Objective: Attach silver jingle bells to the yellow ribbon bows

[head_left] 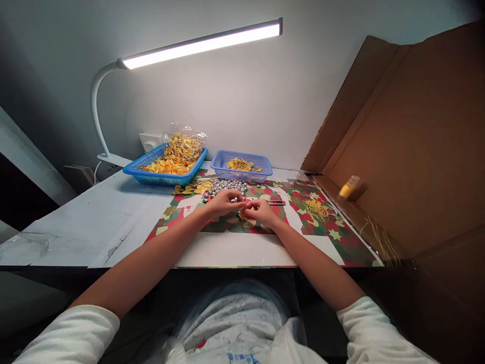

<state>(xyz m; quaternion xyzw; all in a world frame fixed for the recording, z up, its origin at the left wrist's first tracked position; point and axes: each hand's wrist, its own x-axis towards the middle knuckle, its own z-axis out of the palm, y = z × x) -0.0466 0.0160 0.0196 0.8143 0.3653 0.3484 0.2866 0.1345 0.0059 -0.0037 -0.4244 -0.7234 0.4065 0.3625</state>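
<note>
Over the middle of the patterned table cover, my left hand (pixel 226 203) and my right hand (pixel 260 211) meet fingertip to fingertip, both pinched closed. A loop of thin yellow cord (pixel 243 218) hangs below the fingers of my right hand. What my left fingers pinch is too small to make out. Just beyond my left hand lies a pile of small silver bells (pixel 227 186). Yellow ribbon bows (pixel 189 189) lie left of the pile. A slim tool with a red edge (pixel 276 202) rests behind my right hand.
Yellow ribbon pieces fill a blue basket (pixel 159 179) at the back left. Beside it, a smaller periwinkle basket (pixel 241 173) holds yellow pieces. Loose yellow cords (pixel 317 208) lie to the right, near a yellow bottle (pixel 348 188) by a cardboard panel (pixel 409 131). A lamp (pixel 204 44) reaches overhead.
</note>
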